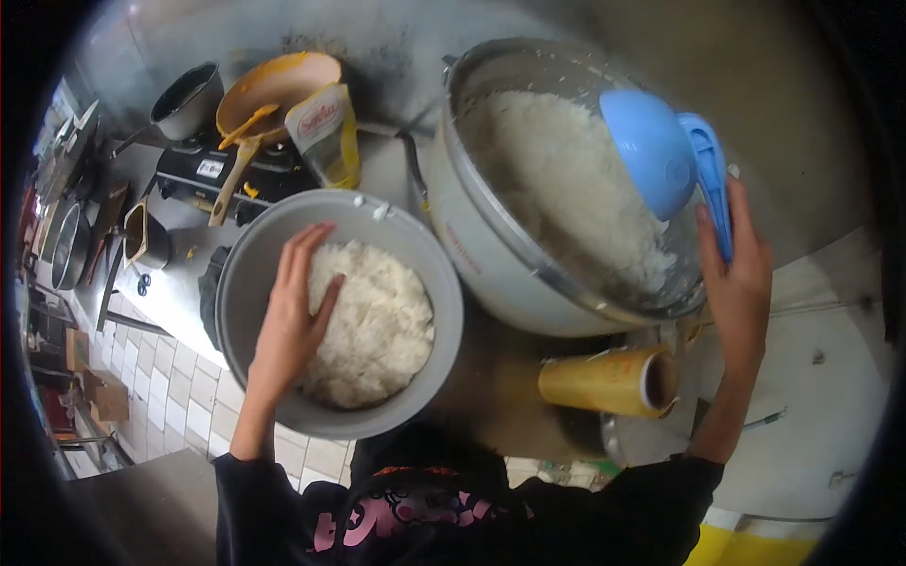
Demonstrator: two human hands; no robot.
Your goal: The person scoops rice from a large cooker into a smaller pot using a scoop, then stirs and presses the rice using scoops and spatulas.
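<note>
Head camera: right hand (739, 283) grips the scoop (651, 156), up over the pot (500, 250) and its rice (557, 179); left hand (297, 311), spread, gripping nothing, over the bowl (243, 316) left of the pot. Low, level scooping should limit spills!

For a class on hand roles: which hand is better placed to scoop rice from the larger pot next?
Probably the right hand: it holds the blue scoop over the larger pot, while the left hand, without a scoop, is at the smaller pot.

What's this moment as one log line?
Left hand: open over gray pot; right hand: holds blue scoop over larger pot; both pots: rice
</note>
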